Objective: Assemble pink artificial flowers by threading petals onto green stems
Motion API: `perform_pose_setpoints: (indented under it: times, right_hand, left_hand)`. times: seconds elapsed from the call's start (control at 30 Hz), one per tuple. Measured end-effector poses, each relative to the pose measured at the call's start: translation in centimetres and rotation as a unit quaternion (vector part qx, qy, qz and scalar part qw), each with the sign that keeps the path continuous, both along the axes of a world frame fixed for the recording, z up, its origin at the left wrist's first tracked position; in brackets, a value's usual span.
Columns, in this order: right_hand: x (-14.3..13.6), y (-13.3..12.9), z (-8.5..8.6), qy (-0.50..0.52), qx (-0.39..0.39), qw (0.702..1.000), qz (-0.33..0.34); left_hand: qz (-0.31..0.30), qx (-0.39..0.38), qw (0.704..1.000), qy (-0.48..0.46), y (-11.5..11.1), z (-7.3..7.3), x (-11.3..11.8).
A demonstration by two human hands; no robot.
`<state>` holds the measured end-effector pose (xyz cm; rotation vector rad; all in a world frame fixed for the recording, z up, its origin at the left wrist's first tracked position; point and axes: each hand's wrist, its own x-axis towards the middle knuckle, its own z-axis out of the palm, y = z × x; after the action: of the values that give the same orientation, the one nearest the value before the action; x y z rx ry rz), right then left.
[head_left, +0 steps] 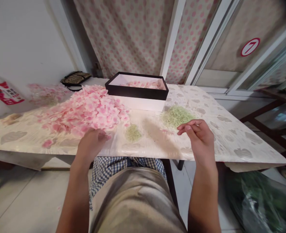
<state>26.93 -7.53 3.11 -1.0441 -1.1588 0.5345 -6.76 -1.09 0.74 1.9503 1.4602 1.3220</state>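
A big heap of pink artificial flower petals (89, 110) lies on the left half of the table (230, 136). My left hand (91, 144) rests at the heap's near edge, fingers curled down onto the petals; whether it holds one is hidden. My right hand (197, 132) hovers over the table's right part, fingers loosely bent with nothing visible in them. It is nearest a larger pile of thin green pieces (177, 116). A smaller green pile (133, 132) lies between my hands.
A black-rimmed box (136, 91) with pink petals inside stands at the table's back centre. A dark pouch (75, 78) lies at the back left, by a clear bag of petals (48, 94). A bag of green material (261, 200) sits on the floor at right.
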Motion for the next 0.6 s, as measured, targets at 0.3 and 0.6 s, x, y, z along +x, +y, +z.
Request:
perform_pose_setpoints:
  times: [0.3,0.6]
  right_hand:
    - [-4.5,-0.4,0.1,-0.105,0.009,0.989,0.106]
    - [-6.9,-1.1,0.3,-0.12,0.032,0.963,0.238]
  left_hand:
    - [-0.049,-0.053,0.997,-0.021,-2.6,2.9,5.1]
    - [-0.211,-0.099,0.971,-0.057,-6.0,5.0,8.9]
